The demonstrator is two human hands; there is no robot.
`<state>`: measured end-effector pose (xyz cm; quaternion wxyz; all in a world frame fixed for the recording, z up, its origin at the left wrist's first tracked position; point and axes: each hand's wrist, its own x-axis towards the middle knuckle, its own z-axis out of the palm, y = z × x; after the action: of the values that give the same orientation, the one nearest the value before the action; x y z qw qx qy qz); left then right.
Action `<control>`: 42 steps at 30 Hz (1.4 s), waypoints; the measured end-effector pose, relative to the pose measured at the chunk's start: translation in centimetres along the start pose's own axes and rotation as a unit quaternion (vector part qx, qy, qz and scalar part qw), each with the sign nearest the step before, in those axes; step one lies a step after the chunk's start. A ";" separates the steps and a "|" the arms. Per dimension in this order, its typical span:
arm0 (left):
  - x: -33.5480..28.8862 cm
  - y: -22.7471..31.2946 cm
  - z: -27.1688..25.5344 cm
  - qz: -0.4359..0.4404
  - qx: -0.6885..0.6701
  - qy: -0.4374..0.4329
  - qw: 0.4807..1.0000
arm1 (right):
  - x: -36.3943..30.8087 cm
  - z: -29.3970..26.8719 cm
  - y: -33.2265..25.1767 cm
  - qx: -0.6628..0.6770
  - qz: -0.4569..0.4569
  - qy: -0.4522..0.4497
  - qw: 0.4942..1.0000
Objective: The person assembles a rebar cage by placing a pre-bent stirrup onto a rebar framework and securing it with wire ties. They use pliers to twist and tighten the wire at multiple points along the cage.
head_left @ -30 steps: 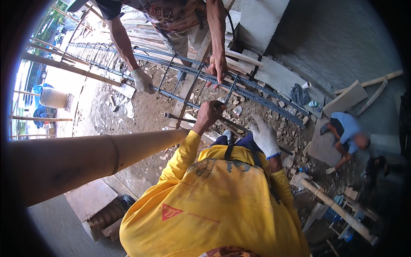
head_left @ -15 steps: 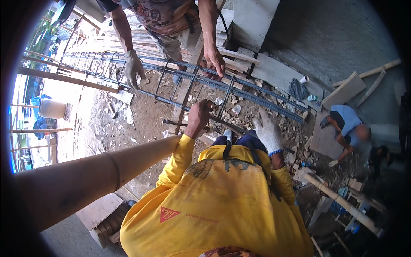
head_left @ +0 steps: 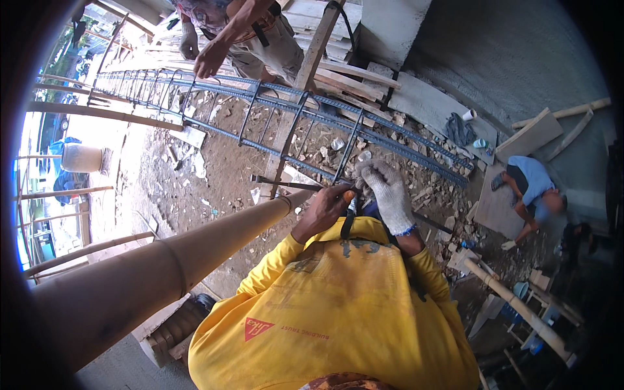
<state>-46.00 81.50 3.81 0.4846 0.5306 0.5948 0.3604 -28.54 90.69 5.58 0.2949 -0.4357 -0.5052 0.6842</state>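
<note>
Yellow cloth, i.e. the person's long-sleeved shirt [head_left: 338,292], is bulging up on the near side of the rebar cage [head_left: 296,121], and a fat bamboo pole [head_left: 162,266] is slanting toward the cage to its left. Bare left hand [head_left: 327,211] is curling its fingers just short of the cage's near edge; can't tell if that grip is grasping anything. White-gloved right hand [head_left: 388,195] is bunching its fingertips right beside it, also near the cage, and I can't tell what that grip is holding either. Dark bar [head_left: 429,222] is passing behind both, nearer than the cage. Cage itself is stretching crosswise over a wooden plank [head_left: 318,45]. Beyond it, a co-worker [head_left: 221,49] is dangling a bare hand by its far edge. Someone in blue [head_left: 530,179] is crouching off to the cage's right.
</note>
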 end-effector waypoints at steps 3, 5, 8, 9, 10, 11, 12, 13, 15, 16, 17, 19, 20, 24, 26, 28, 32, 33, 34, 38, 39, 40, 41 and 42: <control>-2.0 -0.5 1.4 -0.040 -0.119 0.053 0.991 | 0.2 -0.2 0.6 0.000 0.020 0.043 0.999; -3.0 -1.4 1.9 -0.030 -0.153 0.080 0.985 | 0.2 -0.6 1.3 -0.039 0.010 0.032 0.999; -4.9 -3.3 1.9 -0.049 -0.134 0.120 0.982 | 0.1 -1.0 2.4 -0.053 0.036 -0.039 0.997; -5.7 -3.9 1.7 -0.069 -0.127 0.138 0.980 | 0.1 -1.0 2.8 -0.118 -0.025 -0.026 0.992; -6.4 -4.6 1.5 -0.077 -0.137 0.158 0.975 | 0.1 -1.2 3.1 -0.183 -0.086 -0.012 0.979; -6.8 -5.3 1.3 -0.090 -0.132 0.180 0.971 | 0.0 -1.3 3.4 -0.247 -0.146 0.001 0.958; -6.8 -5.9 1.1 -0.089 -0.144 0.204 0.964 | -0.1 -1.9 3.5 -0.256 -0.127 0.011 0.958; -6.9 -6.4 1.1 -0.119 -0.144 0.223 0.957 | 0.0 -2.4 3.6 -0.286 -0.119 0.038 0.950; -6.6 -6.8 1.0 -0.115 -0.163 0.244 0.949 | 0.3 -3.8 3.5 -0.334 -0.136 0.099 0.927; -6.2 -6.9 0.9 -0.101 -0.144 0.242 0.954 | 0.4 -4.5 3.3 -0.428 -0.151 0.145 0.879; -5.8 -7.0 0.9 -0.065 -0.127 0.248 0.958 | 0.6 -5.2 3.0 -0.448 -0.172 0.152 0.864; -5.1 -6.7 1.4 -0.095 -0.108 0.258 0.955 | 1.0 -6.5 2.1 -0.473 -0.222 0.171 0.835; -4.8 -6.6 1.7 -0.103 -0.107 0.268 0.952 | 1.2 -7.0 1.6 -0.441 -0.228 0.144 0.856; -4.0 -7.1 3.4 -0.084 -0.155 0.333 0.926 | 1.1 -6.5 0.5 -0.395 -0.209 0.043 0.894; -4.2 -7.8 4.2 -0.068 -0.133 0.352 0.924 | 0.2 -5.0 1.1 -0.373 -0.179 -0.005 0.910; -4.6 -8.3 4.7 -0.022 -0.059 0.378 0.924 | -0.7 -3.0 2.4 -0.385 -0.158 -0.050 0.908; -7.3 -7.9 6.1 -0.113 -0.130 0.375 0.911 | -2.0 -0.1 5.3 -0.470 -0.253 -0.082 0.842; -8.2 -7.6 6.6 -0.136 -0.175 0.360 0.906 | -2.0 -0.1 5.8 -0.469 -0.262 -0.076 0.840; -8.9 -7.4 6.9 -0.165 -0.172 0.353 0.905 | -2.0 -0.2 6.2 -0.470 -0.270 -0.070 0.838; -10.7 -7.1 7.2 -0.238 -0.162 0.333 0.898 | -1.8 -0.9 6.6 -0.450 -0.255 -0.085 0.852; -10.6 -7.3 7.0 -0.244 -0.157 0.330 0.898 | -1.8 -1.1 6.6 -0.444 -0.249 -0.084 0.857; -10.3 -7.5 6.8 -0.238 -0.164 0.339 0.895 | -1.9 -1.1 6.5 -0.432 -0.260 -0.080 0.860; -10.0 -7.7 6.6 -0.224 -0.172 0.351 0.893 | -2.1 -1.1 6.4 -0.435 -0.249 -0.083 0.861; -9.6 -7.8 6.3 -0.211 -0.171 0.350 0.896 | -2.2 -1.0 6.3 -0.439 -0.242 -0.087 0.861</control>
<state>-42.49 70.16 -3.37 0.3933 0.1409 0.7531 0.5082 -26.40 87.25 0.12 0.1841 -0.3232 -0.8661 0.3338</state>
